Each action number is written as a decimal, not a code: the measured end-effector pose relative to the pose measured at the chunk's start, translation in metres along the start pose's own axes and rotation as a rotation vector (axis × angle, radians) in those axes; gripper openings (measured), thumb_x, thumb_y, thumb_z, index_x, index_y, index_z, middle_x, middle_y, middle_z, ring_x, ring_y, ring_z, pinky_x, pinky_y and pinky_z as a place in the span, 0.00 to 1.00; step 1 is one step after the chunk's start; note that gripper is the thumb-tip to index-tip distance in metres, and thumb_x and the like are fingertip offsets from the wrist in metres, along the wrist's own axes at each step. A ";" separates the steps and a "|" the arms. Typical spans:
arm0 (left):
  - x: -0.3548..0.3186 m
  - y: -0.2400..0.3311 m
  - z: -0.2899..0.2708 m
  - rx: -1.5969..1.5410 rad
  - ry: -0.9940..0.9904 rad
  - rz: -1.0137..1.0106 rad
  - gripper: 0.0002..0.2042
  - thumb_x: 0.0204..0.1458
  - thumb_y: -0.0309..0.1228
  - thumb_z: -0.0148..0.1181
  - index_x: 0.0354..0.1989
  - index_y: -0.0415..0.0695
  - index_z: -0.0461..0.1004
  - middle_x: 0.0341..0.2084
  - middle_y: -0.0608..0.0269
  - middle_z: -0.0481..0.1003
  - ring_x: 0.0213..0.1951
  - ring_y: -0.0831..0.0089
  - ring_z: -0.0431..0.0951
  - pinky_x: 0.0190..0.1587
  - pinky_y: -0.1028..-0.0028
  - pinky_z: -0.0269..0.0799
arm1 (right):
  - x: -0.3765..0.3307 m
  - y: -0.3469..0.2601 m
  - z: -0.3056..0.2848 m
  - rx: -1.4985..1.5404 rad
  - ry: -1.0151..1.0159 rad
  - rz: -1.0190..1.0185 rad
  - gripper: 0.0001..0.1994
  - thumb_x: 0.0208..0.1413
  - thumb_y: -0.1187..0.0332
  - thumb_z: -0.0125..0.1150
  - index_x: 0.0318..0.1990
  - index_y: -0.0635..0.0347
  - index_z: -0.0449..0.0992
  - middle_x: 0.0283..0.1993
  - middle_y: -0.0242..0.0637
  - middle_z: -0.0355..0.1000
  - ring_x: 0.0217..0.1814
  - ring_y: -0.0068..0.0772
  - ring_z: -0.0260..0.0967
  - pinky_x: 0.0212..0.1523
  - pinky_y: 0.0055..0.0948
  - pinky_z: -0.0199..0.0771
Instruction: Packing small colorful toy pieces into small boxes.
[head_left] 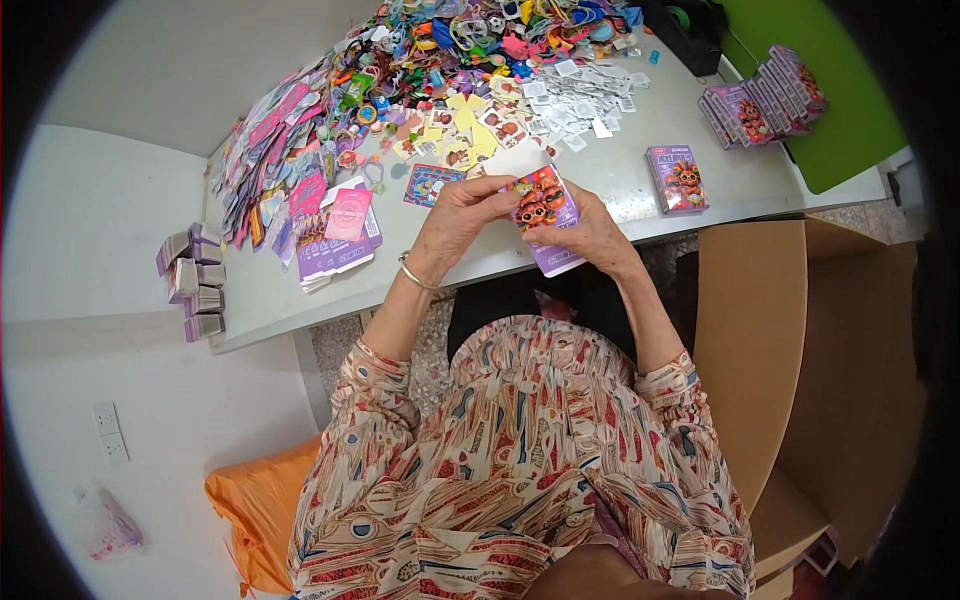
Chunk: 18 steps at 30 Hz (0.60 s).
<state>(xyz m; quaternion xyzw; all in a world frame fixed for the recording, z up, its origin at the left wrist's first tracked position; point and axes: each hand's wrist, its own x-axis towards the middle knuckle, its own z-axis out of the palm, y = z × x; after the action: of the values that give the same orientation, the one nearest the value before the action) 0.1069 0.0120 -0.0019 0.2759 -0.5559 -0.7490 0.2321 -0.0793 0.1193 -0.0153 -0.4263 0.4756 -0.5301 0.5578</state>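
While gripped, purple box (545,215), both hands (520,225)

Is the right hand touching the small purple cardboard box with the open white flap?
Touching: the head view shows the right hand wrapped around the purple box.

Your purple box (545,215) with orange cartoon faces, your paisley sleeves in cream, red and blue, pale grey counter (620,170), multicoloured toy heap (440,50), pink card (348,214), green panel (810,80), orange bag (260,500)
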 end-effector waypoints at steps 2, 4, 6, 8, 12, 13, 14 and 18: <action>0.000 0.005 0.001 0.108 -0.067 -0.014 0.25 0.53 0.24 0.62 0.61 0.41 0.67 0.49 0.59 0.75 0.45 0.78 0.75 0.47 0.75 0.74 | -0.003 -0.004 -0.004 -0.011 -0.073 0.024 0.28 0.42 0.71 0.75 0.53 0.62 0.71 0.42 0.30 0.75 0.42 0.18 0.71 0.46 0.22 0.72; -0.003 0.031 0.021 0.216 -0.175 0.139 0.31 0.50 0.24 0.65 0.64 0.42 0.61 0.56 0.58 0.69 0.46 0.78 0.75 0.46 0.75 0.75 | -0.003 -0.003 -0.009 -0.023 -0.107 0.036 0.29 0.41 0.70 0.75 0.54 0.62 0.71 0.43 0.30 0.75 0.42 0.19 0.71 0.47 0.22 0.72; 0.002 0.035 0.014 0.316 -0.243 0.125 0.34 0.49 0.24 0.66 0.66 0.43 0.59 0.58 0.58 0.67 0.47 0.79 0.74 0.45 0.76 0.75 | -0.005 -0.005 -0.012 -0.038 -0.150 0.044 0.30 0.41 0.69 0.75 0.54 0.61 0.71 0.43 0.30 0.75 0.42 0.19 0.70 0.47 0.23 0.71; 0.001 0.037 0.009 0.417 -0.309 0.111 0.37 0.48 0.24 0.67 0.67 0.44 0.57 0.60 0.59 0.65 0.49 0.79 0.73 0.44 0.77 0.74 | -0.006 -0.008 -0.014 -0.118 -0.199 0.035 0.32 0.40 0.69 0.76 0.55 0.61 0.70 0.43 0.30 0.75 0.43 0.19 0.70 0.49 0.23 0.70; -0.006 0.033 0.012 0.629 -0.328 -0.009 0.34 0.51 0.29 0.65 0.67 0.45 0.58 0.62 0.62 0.64 0.54 0.76 0.69 0.47 0.74 0.72 | -0.011 -0.006 -0.010 -0.087 -0.162 0.001 0.28 0.40 0.69 0.75 0.51 0.63 0.71 0.40 0.32 0.75 0.41 0.21 0.71 0.46 0.24 0.72; -0.009 0.031 0.015 0.728 -0.323 -0.051 0.33 0.52 0.30 0.64 0.67 0.45 0.58 0.63 0.61 0.63 0.55 0.74 0.69 0.50 0.72 0.71 | -0.011 -0.004 -0.009 -0.060 -0.144 -0.015 0.28 0.40 0.69 0.75 0.51 0.64 0.71 0.40 0.33 0.75 0.40 0.21 0.71 0.45 0.24 0.72; -0.010 0.029 0.017 0.729 -0.324 -0.053 0.33 0.52 0.30 0.64 0.67 0.45 0.58 0.63 0.61 0.63 0.55 0.74 0.69 0.50 0.72 0.71 | -0.011 -0.004 -0.008 -0.033 -0.126 -0.031 0.28 0.40 0.69 0.75 0.51 0.64 0.71 0.41 0.34 0.75 0.39 0.21 0.71 0.44 0.23 0.72; -0.012 0.013 0.024 0.958 -0.187 0.377 0.30 0.55 0.32 0.60 0.66 0.43 0.58 0.60 0.55 0.66 0.56 0.65 0.70 0.58 0.67 0.64 | -0.011 -0.006 -0.013 -0.022 -0.138 0.067 0.31 0.40 0.70 0.76 0.55 0.62 0.70 0.43 0.30 0.75 0.43 0.19 0.70 0.47 0.23 0.71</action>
<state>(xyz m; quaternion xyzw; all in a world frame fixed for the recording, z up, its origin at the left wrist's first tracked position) 0.0995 0.0332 0.0184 0.1780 -0.8946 -0.3772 0.1600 -0.0932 0.1299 -0.0111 -0.4515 0.4559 -0.4752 0.6020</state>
